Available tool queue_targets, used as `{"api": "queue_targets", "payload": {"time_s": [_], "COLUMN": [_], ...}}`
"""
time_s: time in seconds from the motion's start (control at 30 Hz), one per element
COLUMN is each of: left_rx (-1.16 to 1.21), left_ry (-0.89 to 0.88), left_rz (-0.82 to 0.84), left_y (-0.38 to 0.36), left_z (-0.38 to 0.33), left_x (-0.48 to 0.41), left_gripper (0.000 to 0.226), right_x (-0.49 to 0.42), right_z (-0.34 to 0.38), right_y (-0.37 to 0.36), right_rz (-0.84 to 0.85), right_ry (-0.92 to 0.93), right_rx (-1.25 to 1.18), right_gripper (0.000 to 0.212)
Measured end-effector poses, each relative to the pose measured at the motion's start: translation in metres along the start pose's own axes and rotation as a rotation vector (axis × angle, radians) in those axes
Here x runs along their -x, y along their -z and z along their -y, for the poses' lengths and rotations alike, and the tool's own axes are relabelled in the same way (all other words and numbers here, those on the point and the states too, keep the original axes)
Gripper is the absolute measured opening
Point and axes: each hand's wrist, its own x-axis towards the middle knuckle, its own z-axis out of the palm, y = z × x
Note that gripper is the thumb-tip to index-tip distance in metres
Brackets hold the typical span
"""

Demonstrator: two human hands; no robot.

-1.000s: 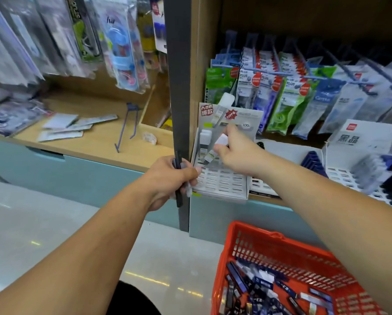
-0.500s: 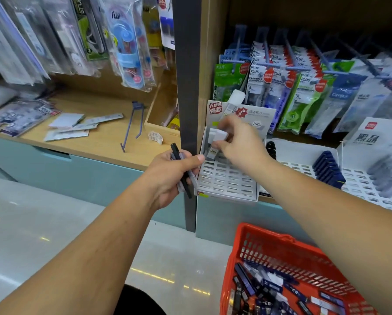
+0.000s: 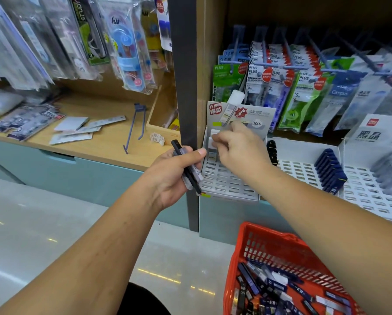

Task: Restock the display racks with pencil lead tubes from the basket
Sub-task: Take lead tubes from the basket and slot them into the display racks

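Plastic, so light, stiff and likely slick, we judge: our right hand point(image 3: 240, 153) pinches one lead tube point(image 3: 213, 142) by its white cap at the rack point(image 3: 224, 185), left hand point(image 3: 171, 172) beside it gripping spare tubes point(image 3: 193, 173).

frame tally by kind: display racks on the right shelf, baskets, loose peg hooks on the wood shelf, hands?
white slotted display racks: 3
red basket: 1
loose blue peg hook: 1
hands: 2, left hand and right hand
total: 7
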Motion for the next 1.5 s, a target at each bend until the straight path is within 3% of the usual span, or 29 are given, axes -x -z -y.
{"api": "queue_targets", "payload": {"time_s": [0.07, 0.13, 0.2, 0.27, 0.33, 0.4, 0.5, 0.63, 0.83, 1.03, 1.17, 1.33, 1.5], "left_rx": [0.003, -0.008, 0.009, 0.041, 0.056, 0.066, 0.049, -0.06, -0.392, -0.462, -0.491, -0.507, -0.548], "left_ry": [0.003, 0.002, 0.0, 0.002, -0.005, -0.018, -0.038, -0.124, -0.255, -0.207, -0.124, -0.048, -0.088], "left_rz": [0.014, 0.02, 0.027, 0.049, 0.091, 0.138, 0.13, 0.049, 0.109, 0.259, 0.262, 0.264, 0.275], "left_y": [-0.002, -0.006, -0.012, -0.02, -0.031, -0.046, -0.08, -0.123, -0.16, -0.18, -0.193, -0.203, -0.206], "left_z": [0.001, 0.003, 0.004, 0.005, 0.007, 0.013, 0.027, 0.047, 0.073, 0.09, 0.097, 0.1, 0.098], "left_x": [0.001, 0.002, 0.002, 0.002, 0.002, 0.004, 0.01, 0.015, 0.016, 0.013, 0.013, 0.004, -0.004], "left_gripper": [0.032, 0.029, 0.022, 0.016, 0.015, 0.015, 0.021, 0.011, 0.03, 0.034, 0.043, 0.074, 0.044], "right_x": [0.008, 0.015, 0.019, 0.027, 0.041, 0.059, 0.077, 0.089, 0.109, 0.118, 0.124, 0.13, 0.142], "right_z": [-0.004, -0.007, -0.006, 0.001, 0.007, 0.008, -0.002, -0.023, -0.055, -0.086, -0.094, -0.11, -0.128], "right_y": [0.006, 0.012, 0.022, 0.038, 0.056, 0.07, 0.085, 0.1, 0.122, 0.141, 0.147, 0.155, 0.163], "right_rz": [0.074, 0.136, 0.122, 0.153, 0.36, 0.558, 0.553, 0.499, 0.433, 0.467, 0.478, 0.417, 0.431], "right_ry": [-0.019, -0.069, -0.152, -0.336, -0.539, -0.579, -0.582, -0.66, -0.741, -0.728, -0.693, -0.733, -0.732], "right_rx": [0.097, -0.02, -0.278, -0.6, -0.923, -1.063, -1.066, -1.092, -1.217, -1.238, -1.358, -1.365, -1.268], "right_gripper": [0.03, 0.043, 0.046, 0.029, 0.03, 0.034, 0.034, 0.037, 0.024, 0.05, 0.032, 0.015, 0.018]}}
